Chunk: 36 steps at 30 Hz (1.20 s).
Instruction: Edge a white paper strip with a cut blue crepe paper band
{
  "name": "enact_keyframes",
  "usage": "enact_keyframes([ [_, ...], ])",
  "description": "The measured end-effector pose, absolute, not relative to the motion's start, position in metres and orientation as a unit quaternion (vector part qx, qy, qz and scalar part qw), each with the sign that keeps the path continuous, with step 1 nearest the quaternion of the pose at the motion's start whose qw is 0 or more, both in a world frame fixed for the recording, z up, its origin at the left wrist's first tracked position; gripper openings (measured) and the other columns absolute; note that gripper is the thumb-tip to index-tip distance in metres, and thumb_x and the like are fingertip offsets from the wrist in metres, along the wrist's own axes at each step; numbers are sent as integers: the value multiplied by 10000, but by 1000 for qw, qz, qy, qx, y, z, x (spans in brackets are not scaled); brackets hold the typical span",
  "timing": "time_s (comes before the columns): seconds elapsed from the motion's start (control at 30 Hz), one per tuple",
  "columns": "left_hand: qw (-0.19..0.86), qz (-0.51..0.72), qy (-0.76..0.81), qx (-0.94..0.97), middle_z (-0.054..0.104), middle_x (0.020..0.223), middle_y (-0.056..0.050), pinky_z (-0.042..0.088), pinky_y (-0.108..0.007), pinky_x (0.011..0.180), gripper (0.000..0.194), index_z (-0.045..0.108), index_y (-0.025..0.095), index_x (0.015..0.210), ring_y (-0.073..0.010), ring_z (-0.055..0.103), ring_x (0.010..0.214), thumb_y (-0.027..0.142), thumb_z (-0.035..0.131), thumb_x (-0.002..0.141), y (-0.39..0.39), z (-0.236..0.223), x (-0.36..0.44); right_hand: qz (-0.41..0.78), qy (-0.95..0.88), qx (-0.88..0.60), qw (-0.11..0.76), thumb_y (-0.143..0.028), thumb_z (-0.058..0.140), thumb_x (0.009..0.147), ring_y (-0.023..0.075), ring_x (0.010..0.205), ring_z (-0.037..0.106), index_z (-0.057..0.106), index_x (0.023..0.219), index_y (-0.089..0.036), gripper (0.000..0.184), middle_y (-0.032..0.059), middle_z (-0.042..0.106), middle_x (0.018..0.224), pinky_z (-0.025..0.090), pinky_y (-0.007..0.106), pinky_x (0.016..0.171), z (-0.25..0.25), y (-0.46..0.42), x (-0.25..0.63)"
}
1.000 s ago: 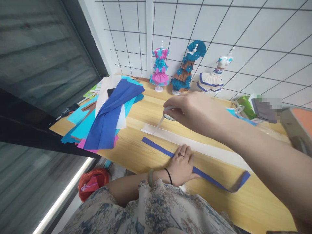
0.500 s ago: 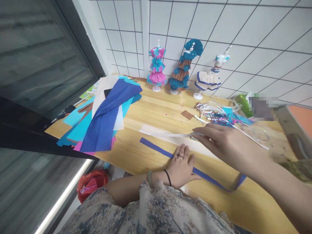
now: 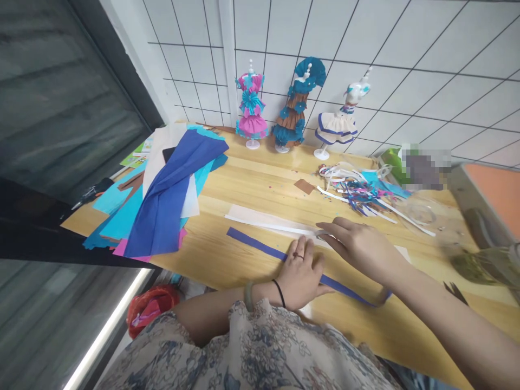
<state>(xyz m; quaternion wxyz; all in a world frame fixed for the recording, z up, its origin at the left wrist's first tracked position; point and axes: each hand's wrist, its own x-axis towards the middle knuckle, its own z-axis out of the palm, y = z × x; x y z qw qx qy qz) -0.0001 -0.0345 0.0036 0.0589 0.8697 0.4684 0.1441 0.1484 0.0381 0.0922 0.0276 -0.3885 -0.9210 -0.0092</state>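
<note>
My left hand (image 3: 301,272) lies flat with fingers stretched out, pressing a long dark blue paper strip (image 3: 255,246) onto the wooden table (image 3: 252,184). It wears a ring, a black band and a green bangle. My right hand (image 3: 359,246) reaches in from the right and pinches the end of a narrow white tape (image 3: 276,228). That tape stretches leftward along a wide white paper strip (image 3: 249,213), just beyond the blue strip. The two hands almost touch.
A pile of blue, cyan, white and pink crepe sheets (image 3: 166,200) lies at the left. Three small dress-form dolls (image 3: 294,105) stand by the tiled wall. Paper scraps (image 3: 357,189) and a clear roll (image 3: 421,214) lie at right. A red bag (image 3: 152,303) sits below the table edge.
My right hand has moved from the left end of the white strip to the right and down toward my left hand, drawing the tape out along it. My left hand has stayed put.
</note>
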Motion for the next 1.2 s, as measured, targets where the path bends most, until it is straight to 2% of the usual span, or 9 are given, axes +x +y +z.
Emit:
enact_keyframes([
  [0.17,56,148,473,867,363,1360,-227,183,-497,1058,693,436,100,1233,-360,237,1314,631,401,790,-35,3,7,-1,-925,-379,26,-294,333,916,161,669,605,583,1104,-152,343,96,612,850,398,246,539,91,39,152],
  [0.4,51,149,454,877,373,1341,-249,154,-476,1075,726,437,71,1218,-341,260,1307,648,397,779,-36,3,19,-18,-934,-357,-8,-187,355,891,126,615,562,592,1120,-176,330,63,572,775,341,220,512,88,38,157],
  [0.7,43,151,456,876,387,1319,-246,187,-479,1059,702,442,64,1211,-341,305,1280,623,418,788,-36,3,24,-38,-933,-351,-66,-75,403,810,102,525,505,627,945,-165,277,39,545,723,296,225,494,89,35,147],
  [0.83,43,162,447,879,398,1315,-231,209,-469,1055,676,453,70,1203,-329,330,1266,605,434,791,-37,5,23,-27,-927,-356,-116,-100,417,812,87,482,473,617,820,-155,208,38,536,706,245,223,464,85,40,142],
  [1.03,75,174,412,891,524,1168,-157,297,-394,1025,462,525,96,1067,-255,436,1165,490,466,834,-36,18,6,-29,-913,-364,-180,-115,431,801,92,472,485,614,827,-163,191,47,546,730,173,237,439,82,47,138],
  [1.2,120,182,420,881,558,1061,-111,391,-373,938,259,535,132,981,-229,466,1105,353,507,849,-32,29,-19,-33,-912,-360,-192,-120,416,810,114,498,530,626,822,-161,214,55,549,731,205,243,435,79,50,140],
])
